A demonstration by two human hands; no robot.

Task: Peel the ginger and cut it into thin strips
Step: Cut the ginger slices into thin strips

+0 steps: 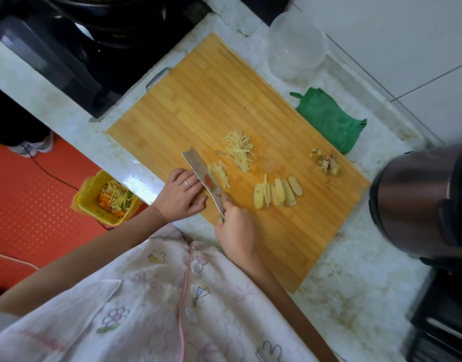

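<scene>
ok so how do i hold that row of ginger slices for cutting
Press down from above with the left hand on the flat tops of the ginger slices; they lie overlapped in a low fanned row, so pinching the sides would likely scatter them.

The person wears a loose, pale pinkish top [136,304] printed with small cartoons: a flower [115,318], a kite [200,293], perhaps a rabbit [270,351]. Pink piping [184,296] runs down the front. A thin ring [187,183] circles one finger of the left hand [181,195].
</scene>
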